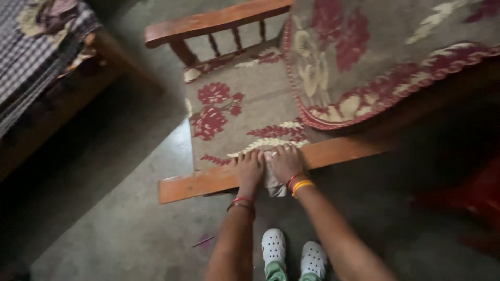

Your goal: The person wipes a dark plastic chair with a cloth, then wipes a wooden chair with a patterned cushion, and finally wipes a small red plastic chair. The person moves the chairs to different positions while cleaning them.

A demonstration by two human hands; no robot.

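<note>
Both hands, left hand (249,167) and right hand (285,162), press flat with fingers spread on a white cloth (271,180) at the wooden front rail (208,182) of a sofa; the floral cushion (234,114) lies at 12 o'clock; white shoes (291,255) stand at 6 o'clock on the floor (130,229).

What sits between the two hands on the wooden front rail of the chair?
In the head view, a crumpled whitish cloth lies between the left hand and the right hand, pressed against the wooden rail; both hands touch it.
</note>
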